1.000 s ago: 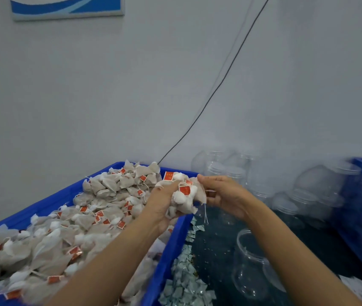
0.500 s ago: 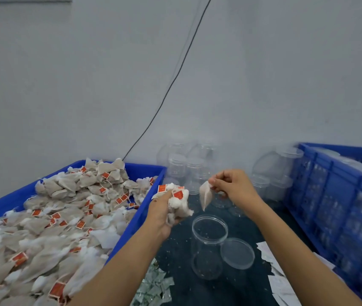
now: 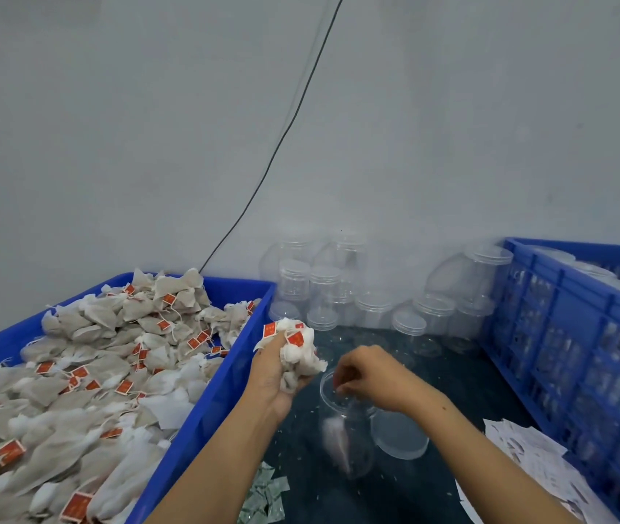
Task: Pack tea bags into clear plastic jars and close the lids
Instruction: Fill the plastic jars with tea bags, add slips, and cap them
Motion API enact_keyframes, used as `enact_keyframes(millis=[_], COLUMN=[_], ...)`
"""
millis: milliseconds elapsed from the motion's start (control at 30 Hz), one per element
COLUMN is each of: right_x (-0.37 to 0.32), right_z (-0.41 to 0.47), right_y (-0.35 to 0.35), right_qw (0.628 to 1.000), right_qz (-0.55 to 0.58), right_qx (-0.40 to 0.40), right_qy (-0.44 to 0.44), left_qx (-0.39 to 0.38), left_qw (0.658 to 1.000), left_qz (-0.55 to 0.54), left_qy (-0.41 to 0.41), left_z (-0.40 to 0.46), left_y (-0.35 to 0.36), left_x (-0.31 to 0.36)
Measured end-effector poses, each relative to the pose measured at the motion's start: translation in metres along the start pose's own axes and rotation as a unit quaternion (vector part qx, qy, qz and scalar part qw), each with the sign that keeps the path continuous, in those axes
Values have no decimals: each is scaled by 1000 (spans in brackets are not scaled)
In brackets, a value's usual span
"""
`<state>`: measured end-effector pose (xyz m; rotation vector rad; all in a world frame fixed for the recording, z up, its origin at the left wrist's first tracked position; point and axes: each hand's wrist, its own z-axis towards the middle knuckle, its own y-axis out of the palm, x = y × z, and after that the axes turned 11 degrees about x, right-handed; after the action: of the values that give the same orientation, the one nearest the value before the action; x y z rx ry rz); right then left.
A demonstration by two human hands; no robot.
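My left hand [image 3: 273, 378] grips a bunch of white tea bags with red tags [image 3: 298, 351], held just right of the blue crate's rim. My right hand [image 3: 367, 374] hovers over the mouth of an open clear jar [image 3: 352, 444] standing on the dark table, its fingers pointing down and loosely curled with nothing plainly in them. A single tea bag [image 3: 337, 442] shows as a blur inside the jar. The jar's clear lid [image 3: 399, 436] lies flat on the table just to its right.
A blue crate [image 3: 221, 383] heaped with tea bags [image 3: 112, 357] fills the left. Several lidded empty jars [image 3: 372, 308] stand along the back wall. A taller blue crate [image 3: 565, 334] holding jars walls off the right. Paper slips [image 3: 527, 459] and small sachets [image 3: 267, 497] lie near the front.
My right hand has dropped from beside the bunch down to the jar mouth. The single tea bag it pinched has left it and is now inside the jar. My left hand barely moved.
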<state>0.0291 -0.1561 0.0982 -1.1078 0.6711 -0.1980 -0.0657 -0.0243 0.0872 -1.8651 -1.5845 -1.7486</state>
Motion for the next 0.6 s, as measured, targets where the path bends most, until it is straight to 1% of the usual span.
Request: enact_keyframes(millis=[33,67,100,133,167,233,300,367,433,500,600], right_x=[-1,-3,-5,-8,-11,-14,-18,-17,-14,-8,-1], right_z=[0,1,1,2,4,5,4,4,4,3,1], right_y=[1,-1,-4,-8,-12,-18,-19,-17,-16,-14,-10], right_qw=[999,993,975,950,929,908,903,901,890,877,864], right_qz=[25,92,182,266,325,386,405,407,425,445,449], right_qx=[27,70,113,137,137,84,28,17,36,63,126], right_qy=[8,32,63,93,115,136,140,146,160,170,188], left_qx=[-6,-10,-14,-20,-30,-62,-98,-124,-144,-147,-150], left_qw=[1000,999,998,996,994,991,987,981,976,974,974], left_qz=[16,39,62,80,94,108,114,127,139,144,137], left_qy=[6,14,21,28,36,51,63,77,89,98,99], left_z=[-1,0,-1,-1,-3,-5,-7,-8,-10,-9,-8], left_y=[1,1,2,2,4,7,11,14,17,18,17], left_x=[-1,-3,-4,-5,-6,-8,-10,-12,-13,-15,-17])
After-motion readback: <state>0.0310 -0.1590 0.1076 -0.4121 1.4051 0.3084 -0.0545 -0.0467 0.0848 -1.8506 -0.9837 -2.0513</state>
